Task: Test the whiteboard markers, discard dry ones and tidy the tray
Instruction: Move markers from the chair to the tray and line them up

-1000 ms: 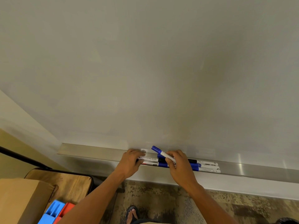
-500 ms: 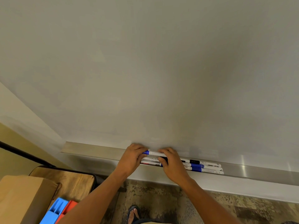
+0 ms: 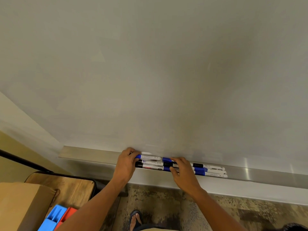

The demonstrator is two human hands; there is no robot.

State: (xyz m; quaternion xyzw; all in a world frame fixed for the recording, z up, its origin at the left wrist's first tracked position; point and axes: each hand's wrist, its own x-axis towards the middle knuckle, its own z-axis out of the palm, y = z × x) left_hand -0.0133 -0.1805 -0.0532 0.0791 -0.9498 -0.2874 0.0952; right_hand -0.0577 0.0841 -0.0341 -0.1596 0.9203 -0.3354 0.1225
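A metal tray [image 3: 93, 153] runs along the bottom of the blank whiteboard [image 3: 166, 72]. Several white markers with blue or black caps lie lengthwise in it. One bundle of markers [image 3: 152, 162] sits between my hands, and three more markers [image 3: 211, 171] lie in a row to the right. My left hand [image 3: 125, 165] curls its fingers round the left ends of the bundle, fingertips at the blue cap of the rear marker. My right hand [image 3: 182, 171] lies over the bundle's right part, fingers on top and thumb at the front, hiding the middle of the markers.
A wooden table [image 3: 73, 185] with a black frame stands at lower left, carrying a cardboard box [image 3: 20, 205] and blue and red plastic pieces [image 3: 55, 217]. My sandalled foot [image 3: 135, 217] is on the patterned floor below the tray. The tray's left and far right stretches are bare metal.
My right hand laid the raised blue-capped marker flat into the tray at the back of the bundle. Both hands then closed in on the bundle's two ends.
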